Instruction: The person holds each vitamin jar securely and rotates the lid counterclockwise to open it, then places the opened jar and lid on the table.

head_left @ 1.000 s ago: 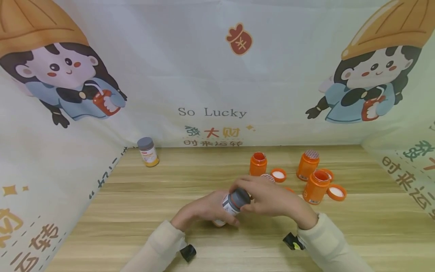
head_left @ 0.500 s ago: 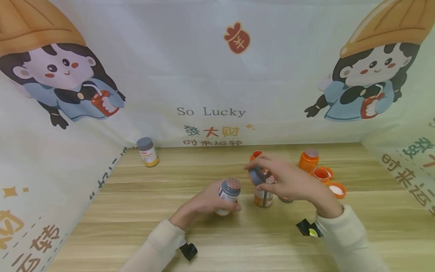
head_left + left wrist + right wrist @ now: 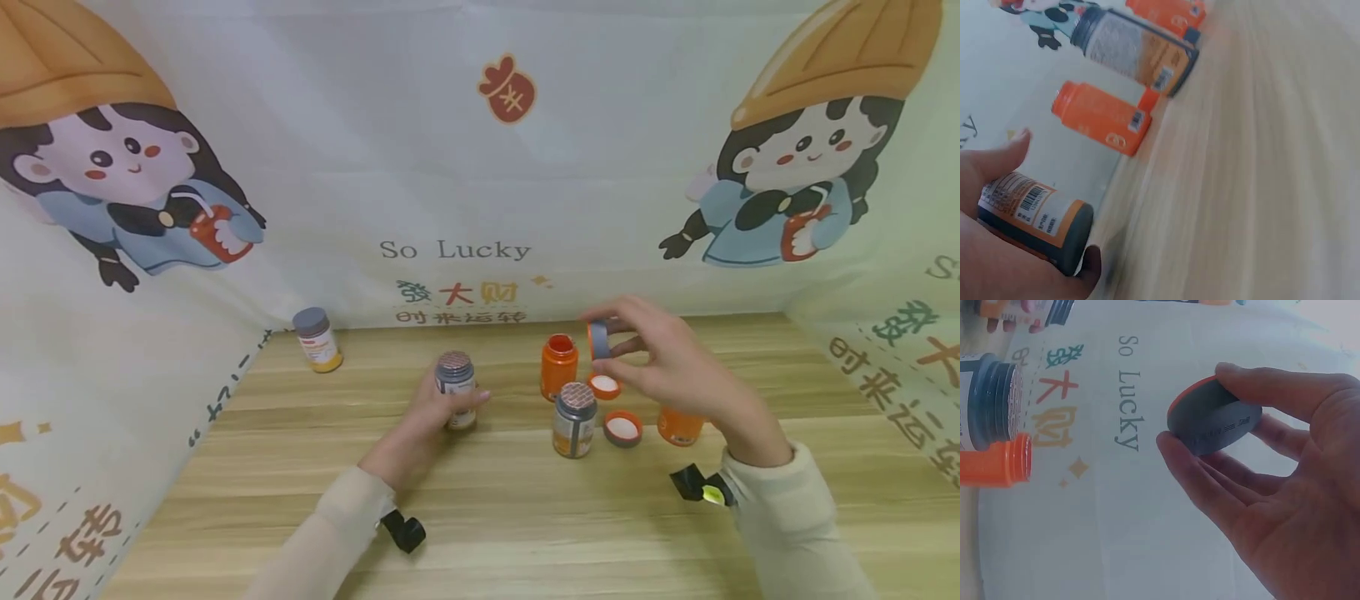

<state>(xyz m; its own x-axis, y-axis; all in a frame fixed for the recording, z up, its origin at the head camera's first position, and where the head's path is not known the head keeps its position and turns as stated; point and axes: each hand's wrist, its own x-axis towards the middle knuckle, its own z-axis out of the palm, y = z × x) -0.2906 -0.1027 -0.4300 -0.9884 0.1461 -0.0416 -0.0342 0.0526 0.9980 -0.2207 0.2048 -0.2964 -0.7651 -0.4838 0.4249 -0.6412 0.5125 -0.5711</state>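
Note:
My left hand (image 3: 423,421) grips a pill bottle (image 3: 456,385) with a grey threaded neck and a patterned seal across its mouth. The bottle is upright; whether its base touches the table I cannot tell. In the left wrist view, thumb and fingers wrap round its label. Held up at the right, my right hand (image 3: 671,367) pinches a grey lid (image 3: 1213,419) with an orange inner rim, tipped on its side. Below that hand stand a second sealed grey-necked bottle (image 3: 575,423) and an opened orange bottle (image 3: 559,369).
A grey lid (image 3: 623,429) and an orange lid (image 3: 604,385) lie inside-up near these bottles. Another orange bottle (image 3: 680,427) is mostly hidden behind the right hand. A capped grey-lidded bottle (image 3: 317,340) stands at the far left. A printed cloth (image 3: 337,167) backs the wooden table.
The lid came off the gripped bottle between the two earlier frames. My right hand carried it right and upward, and my left hand moved the bottle left and farther back.

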